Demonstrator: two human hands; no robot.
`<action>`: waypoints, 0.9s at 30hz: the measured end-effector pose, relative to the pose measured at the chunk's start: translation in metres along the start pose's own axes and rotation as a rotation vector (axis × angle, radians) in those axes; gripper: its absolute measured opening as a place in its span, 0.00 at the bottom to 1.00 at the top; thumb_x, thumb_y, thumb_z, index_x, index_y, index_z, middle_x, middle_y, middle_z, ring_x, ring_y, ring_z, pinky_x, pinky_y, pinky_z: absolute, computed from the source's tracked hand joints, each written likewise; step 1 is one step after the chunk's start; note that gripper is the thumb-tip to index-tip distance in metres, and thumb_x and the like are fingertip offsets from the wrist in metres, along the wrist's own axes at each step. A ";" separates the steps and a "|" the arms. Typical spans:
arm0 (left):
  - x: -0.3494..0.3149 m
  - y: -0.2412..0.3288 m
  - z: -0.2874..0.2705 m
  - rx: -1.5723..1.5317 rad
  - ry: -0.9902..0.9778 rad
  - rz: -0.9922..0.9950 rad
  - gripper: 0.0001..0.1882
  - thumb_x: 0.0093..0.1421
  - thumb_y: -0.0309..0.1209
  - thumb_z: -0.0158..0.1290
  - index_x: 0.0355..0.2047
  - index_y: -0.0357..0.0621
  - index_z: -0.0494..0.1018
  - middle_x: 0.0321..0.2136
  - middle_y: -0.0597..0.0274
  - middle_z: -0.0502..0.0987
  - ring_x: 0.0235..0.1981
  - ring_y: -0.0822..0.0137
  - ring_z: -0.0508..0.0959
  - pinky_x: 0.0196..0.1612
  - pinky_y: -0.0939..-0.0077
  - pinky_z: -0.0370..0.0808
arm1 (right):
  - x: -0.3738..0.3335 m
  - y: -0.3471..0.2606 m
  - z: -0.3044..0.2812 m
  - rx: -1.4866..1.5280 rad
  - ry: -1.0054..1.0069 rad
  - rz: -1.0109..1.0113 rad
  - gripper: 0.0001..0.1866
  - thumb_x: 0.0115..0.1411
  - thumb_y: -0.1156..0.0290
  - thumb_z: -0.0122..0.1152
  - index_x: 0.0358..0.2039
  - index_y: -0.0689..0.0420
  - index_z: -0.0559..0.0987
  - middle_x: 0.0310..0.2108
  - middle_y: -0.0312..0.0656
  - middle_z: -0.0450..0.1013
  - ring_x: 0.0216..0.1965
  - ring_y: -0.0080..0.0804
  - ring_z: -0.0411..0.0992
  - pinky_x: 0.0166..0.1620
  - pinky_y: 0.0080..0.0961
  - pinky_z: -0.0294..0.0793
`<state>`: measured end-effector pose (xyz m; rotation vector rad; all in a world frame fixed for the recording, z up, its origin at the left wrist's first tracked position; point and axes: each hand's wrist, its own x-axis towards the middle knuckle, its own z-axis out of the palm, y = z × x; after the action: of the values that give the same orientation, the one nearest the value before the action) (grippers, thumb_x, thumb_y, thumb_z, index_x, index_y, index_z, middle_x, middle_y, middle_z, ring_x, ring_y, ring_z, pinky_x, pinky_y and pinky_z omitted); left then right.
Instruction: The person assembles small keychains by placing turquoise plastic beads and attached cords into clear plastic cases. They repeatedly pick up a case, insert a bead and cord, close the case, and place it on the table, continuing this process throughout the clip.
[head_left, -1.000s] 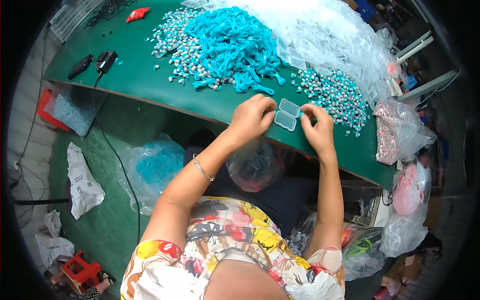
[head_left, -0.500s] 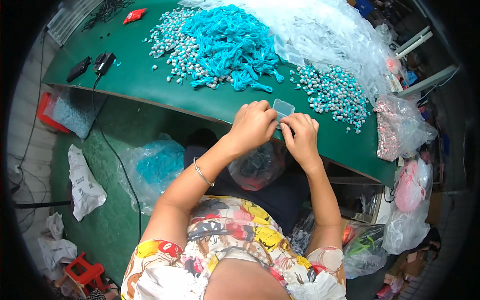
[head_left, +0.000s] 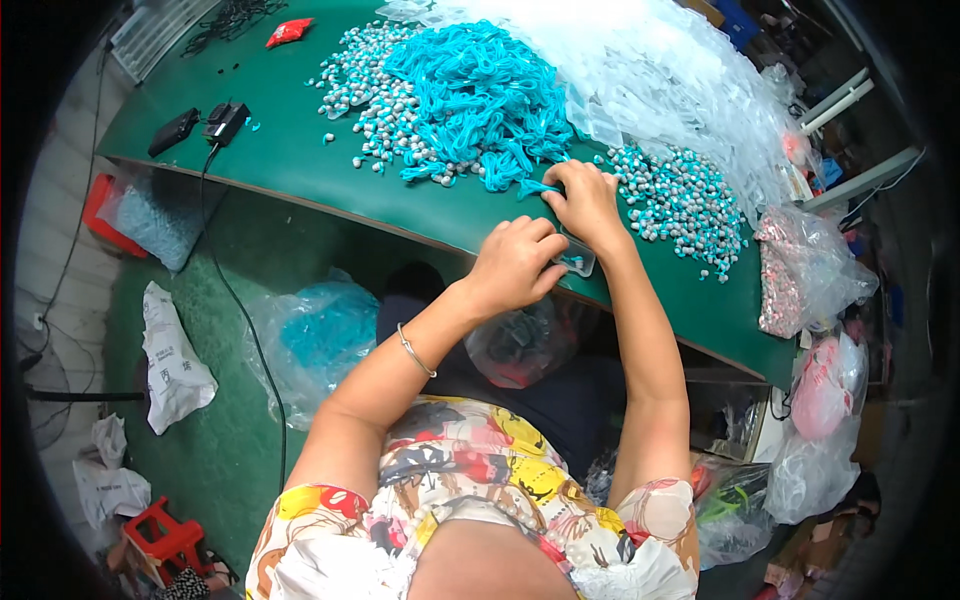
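Observation:
My left hand [head_left: 512, 264] is closed on a small clear plastic box [head_left: 585, 266] at the table's front edge. A small piece with some turquoise on it lies inside the box. Farther forward, my right hand [head_left: 583, 196] pinches the end of a turquoise looped cord [head_left: 533, 188] at the near side of a heap of such cords [head_left: 485, 90]. To the right of that hand lies a pile of small grey and turquoise bead-like pieces [head_left: 680, 205].
A big heap of clear plastic boxes [head_left: 670, 75] covers the back right of the green table [head_left: 300, 185]. More bead-like pieces [head_left: 375, 120] lie left of the cords. A bag of pinkish pieces [head_left: 785, 275] sits at the right edge. Black adapters [head_left: 226, 122] with a cable lie left.
My right hand has left the box and moved forward to the cord heap, taking hold of a cord. My left hand keeps the box, and a small piece now shows in it.

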<state>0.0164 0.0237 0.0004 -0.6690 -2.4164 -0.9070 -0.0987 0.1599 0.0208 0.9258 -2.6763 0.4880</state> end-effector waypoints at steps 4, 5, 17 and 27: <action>0.000 0.002 -0.001 -0.007 0.015 -0.019 0.19 0.51 0.34 0.63 0.43 0.46 0.74 0.33 0.60 0.73 0.36 0.56 0.74 0.38 0.60 0.71 | -0.018 0.007 -0.018 0.167 0.050 0.023 0.09 0.50 0.68 0.68 0.33 0.51 0.80 0.31 0.36 0.79 0.38 0.36 0.76 0.43 0.41 0.65; 0.000 0.001 -0.001 -0.019 0.016 -0.030 0.20 0.51 0.34 0.63 0.44 0.46 0.73 0.33 0.60 0.73 0.36 0.55 0.75 0.39 0.60 0.71 | -0.027 0.009 -0.024 0.214 0.088 0.034 0.10 0.50 0.69 0.69 0.33 0.52 0.80 0.31 0.36 0.78 0.38 0.36 0.76 0.43 0.39 0.65; 0.007 -0.001 -0.001 -0.091 -0.067 -0.166 0.28 0.51 0.34 0.65 0.52 0.44 0.69 0.34 0.58 0.75 0.38 0.52 0.78 0.40 0.57 0.73 | -0.099 0.001 -0.041 0.192 0.182 0.033 0.09 0.50 0.70 0.70 0.33 0.53 0.80 0.30 0.35 0.76 0.36 0.35 0.73 0.46 0.35 0.63; 0.010 -0.001 -0.007 -0.101 -0.135 -0.172 0.25 0.50 0.34 0.65 0.48 0.43 0.73 0.34 0.56 0.76 0.38 0.51 0.78 0.40 0.57 0.74 | -0.098 -0.008 -0.047 0.183 0.199 -0.023 0.08 0.52 0.71 0.69 0.34 0.53 0.82 0.33 0.37 0.75 0.38 0.38 0.73 0.46 0.36 0.65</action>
<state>0.0103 0.0208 0.0107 -0.5820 -2.5937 -1.0916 -0.0124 0.2261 0.0301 0.9032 -2.4704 0.7875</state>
